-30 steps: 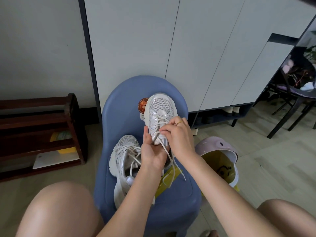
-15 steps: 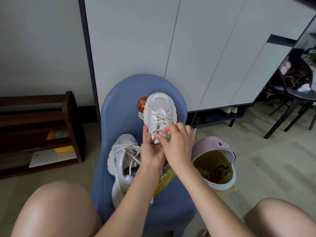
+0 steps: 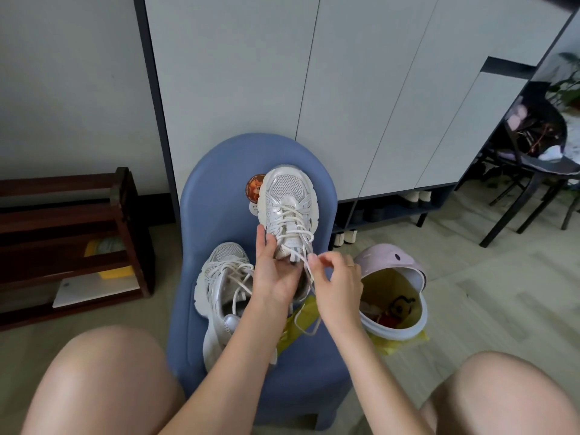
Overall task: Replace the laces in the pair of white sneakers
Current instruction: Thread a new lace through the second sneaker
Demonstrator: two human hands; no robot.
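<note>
A person sits in front of a blue chair [image 3: 219,215] with both bare knees showing at the bottom. The left hand [image 3: 273,274] holds one white sneaker [image 3: 288,208] up off the seat. It grips the shoe from the heel end, with the thumb lying up along the shoe's left side. The toe of this shoe points away, toward the chair's back. Its white lace [image 3: 292,224] crosses back and forth over the tongue.

The right hand [image 3: 335,284] is just to the right of the shoe's opening. Its thumb and first fingers are curled and pinch a loose end of the lace. From that pinch the lace hangs down in a loop over a yellow packet [image 3: 298,324] that lies on the seat.

The second white sneaker [image 3: 222,290] lies on the seat to the left, under the left arm. Its own lace is loose and messy.

A round sticker [image 3: 253,188] is on the chair's back, just beside the toe of the held shoe.

On the floor to the right stands a small pink bin [image 3: 392,259] with a yellow bag inside. A dark wooden rack [image 3: 72,233] stands at the left by the wall. Pale cupboard doors [image 3: 345,73] rise behind the chair
</note>
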